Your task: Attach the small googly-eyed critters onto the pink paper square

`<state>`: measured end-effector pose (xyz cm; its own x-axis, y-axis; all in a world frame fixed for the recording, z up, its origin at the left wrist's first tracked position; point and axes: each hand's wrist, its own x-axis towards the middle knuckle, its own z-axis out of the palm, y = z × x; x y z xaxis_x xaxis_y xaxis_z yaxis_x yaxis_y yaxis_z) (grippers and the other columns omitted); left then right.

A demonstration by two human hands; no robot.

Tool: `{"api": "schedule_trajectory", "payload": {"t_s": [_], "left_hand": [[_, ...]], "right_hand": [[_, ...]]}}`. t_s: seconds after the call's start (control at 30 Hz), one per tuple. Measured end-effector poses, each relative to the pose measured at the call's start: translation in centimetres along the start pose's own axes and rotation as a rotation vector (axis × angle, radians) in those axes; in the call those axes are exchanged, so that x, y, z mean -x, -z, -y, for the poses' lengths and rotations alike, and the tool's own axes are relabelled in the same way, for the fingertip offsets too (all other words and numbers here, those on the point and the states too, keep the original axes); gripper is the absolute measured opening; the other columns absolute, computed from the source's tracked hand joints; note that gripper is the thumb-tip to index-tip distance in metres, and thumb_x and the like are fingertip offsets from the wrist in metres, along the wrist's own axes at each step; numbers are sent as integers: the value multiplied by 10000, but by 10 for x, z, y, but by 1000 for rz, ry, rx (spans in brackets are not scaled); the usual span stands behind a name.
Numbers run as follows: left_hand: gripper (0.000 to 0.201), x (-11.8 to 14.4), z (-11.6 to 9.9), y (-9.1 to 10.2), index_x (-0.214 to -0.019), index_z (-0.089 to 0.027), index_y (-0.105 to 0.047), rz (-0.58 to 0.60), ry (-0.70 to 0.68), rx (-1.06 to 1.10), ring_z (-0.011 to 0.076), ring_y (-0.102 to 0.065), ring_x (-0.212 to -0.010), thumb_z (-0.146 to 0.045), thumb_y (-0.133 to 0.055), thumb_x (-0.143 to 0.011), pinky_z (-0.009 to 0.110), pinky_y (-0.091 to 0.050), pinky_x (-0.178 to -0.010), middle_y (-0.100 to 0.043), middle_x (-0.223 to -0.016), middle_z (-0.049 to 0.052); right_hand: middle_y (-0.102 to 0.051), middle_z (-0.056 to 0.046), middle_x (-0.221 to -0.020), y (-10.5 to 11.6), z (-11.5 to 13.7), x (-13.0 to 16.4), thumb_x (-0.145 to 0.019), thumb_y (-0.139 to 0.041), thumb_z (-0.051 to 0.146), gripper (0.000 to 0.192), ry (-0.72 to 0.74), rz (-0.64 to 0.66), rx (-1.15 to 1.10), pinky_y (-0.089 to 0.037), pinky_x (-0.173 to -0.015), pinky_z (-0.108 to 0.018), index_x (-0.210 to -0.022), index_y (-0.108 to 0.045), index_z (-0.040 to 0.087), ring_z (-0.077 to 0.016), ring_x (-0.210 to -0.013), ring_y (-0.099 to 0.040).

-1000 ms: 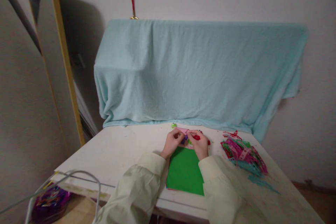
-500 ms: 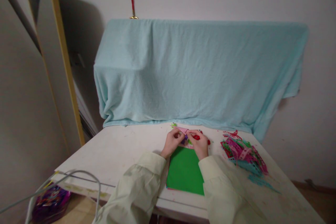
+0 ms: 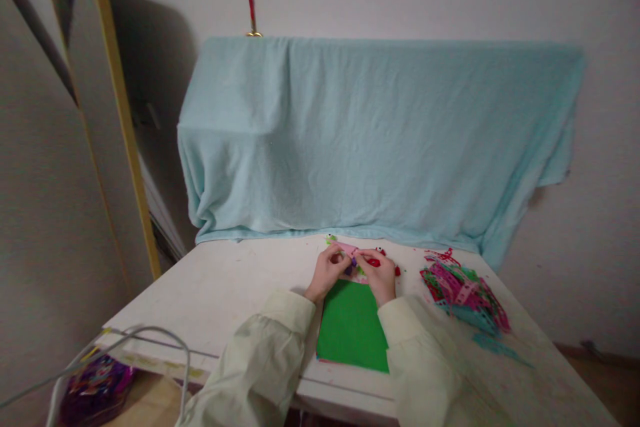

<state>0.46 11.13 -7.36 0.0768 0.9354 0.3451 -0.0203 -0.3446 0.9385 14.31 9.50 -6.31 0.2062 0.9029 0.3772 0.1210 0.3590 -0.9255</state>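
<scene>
Both hands meet at the far end of the green sheet (image 3: pixel 353 327), which lies flat on the table (image 3: pixel 225 293) with its long axis running away from the person. The left hand (image 3: pixel 327 271) and right hand (image 3: pixel 381 275) pinch small colored pieces (image 3: pixel 356 259), pink and purple, between closed fingertips. Their shape is too small to make out. A scrap pile (image 3: pixel 463 293) sits to the right, well apart.
</scene>
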Motion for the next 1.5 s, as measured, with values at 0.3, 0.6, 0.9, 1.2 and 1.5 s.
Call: {"api": "schedule_trajectory", "payload": {"t_s": [0.3,0.6,0.9,1.2,1.5], "left_hand": [[318,-1,7,-2,-829,-142,-613,48,64,146,90,-463,-480,-451,-612,-751,193,-361,-470,-522,-593,-24],[517,-6,-1,3,-829,-140,-603,57,340,455,118,-534,-499,-641,-503,-754,241,-426,-524,-577,-641,27],[512,-6,7,3,-739,-109,-610,45,265,327,114,-538,-502,-619,-559,-747,229,-422,-526,-572,-580,25],[519,-6,5,6,-714,-108,-608,81,233,269,119,-536,-496,-615,-516,-783,230,-413,-526,-561,-553,20],[468,-4,2,5,-683,-124,-591,68,240,229,129,-536,-521,-574,-528,-795,236,-418,-554,-562,-561,23]], "right_hand": [[-706,-78,-799,0,-9,-2,-669,-710,423,322,-45,-19,-87,-486,-705,-305,-846,-710,155,-206,-760,-634],[-668,-56,-708,-2,-7,2,-654,-717,442,324,-152,71,-86,-410,-502,-240,-798,-698,152,-166,-608,-574],[-475,41,-503,-1,-9,6,-736,-630,481,342,-303,238,-297,-161,-372,-215,-652,-617,149,-52,-366,-284],[-431,57,-461,-2,-17,6,-684,-704,408,274,-368,212,-337,-146,-379,-208,-780,-682,152,-50,-376,-289],[-461,49,-475,-1,-17,4,-678,-683,463,335,-382,144,-343,-139,-355,-208,-794,-667,150,-49,-347,-280]]}}
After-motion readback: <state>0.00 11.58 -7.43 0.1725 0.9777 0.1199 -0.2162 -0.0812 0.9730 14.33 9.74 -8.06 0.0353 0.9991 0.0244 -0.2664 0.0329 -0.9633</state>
